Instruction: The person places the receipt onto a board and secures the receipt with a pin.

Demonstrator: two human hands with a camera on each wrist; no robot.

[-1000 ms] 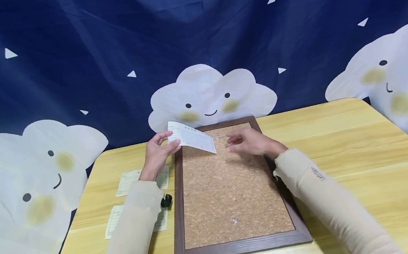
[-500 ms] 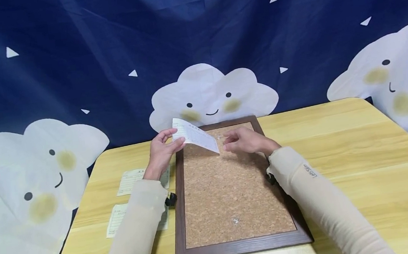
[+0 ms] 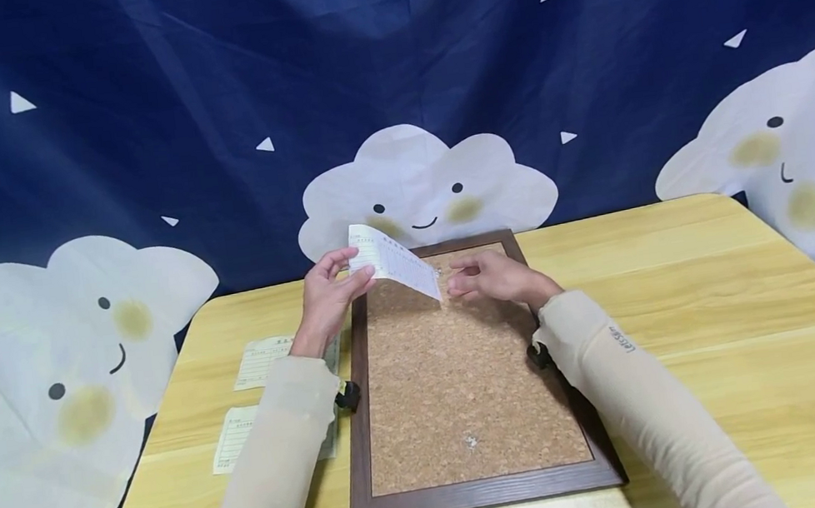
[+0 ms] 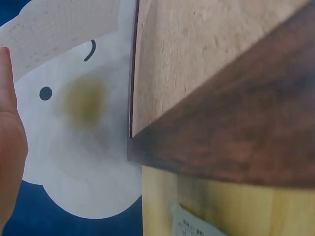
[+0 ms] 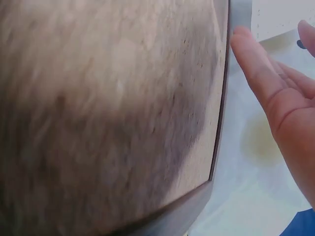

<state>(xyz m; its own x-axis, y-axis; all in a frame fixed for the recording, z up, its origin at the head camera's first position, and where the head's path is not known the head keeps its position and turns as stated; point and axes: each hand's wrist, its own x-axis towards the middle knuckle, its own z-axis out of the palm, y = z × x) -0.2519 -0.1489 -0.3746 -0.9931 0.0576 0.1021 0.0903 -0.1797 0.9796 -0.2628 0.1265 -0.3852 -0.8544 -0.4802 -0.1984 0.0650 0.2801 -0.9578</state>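
Head view: I see the left hand [image 3: 331, 296] pinch a printed paper slip [image 3: 394, 257], tilted over the framed cork board [image 3: 467, 381], with the right hand [image 3: 495, 279] by its low end. Left wrist: cloud cloth [image 4: 74, 162] hangs behind the slip. Right wrist: fingertips [image 5: 243, 37] sit apart, gripping nothing I see.

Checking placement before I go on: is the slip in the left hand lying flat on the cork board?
No, the left hand pinches the slip by one end, that end raised off the cork board.
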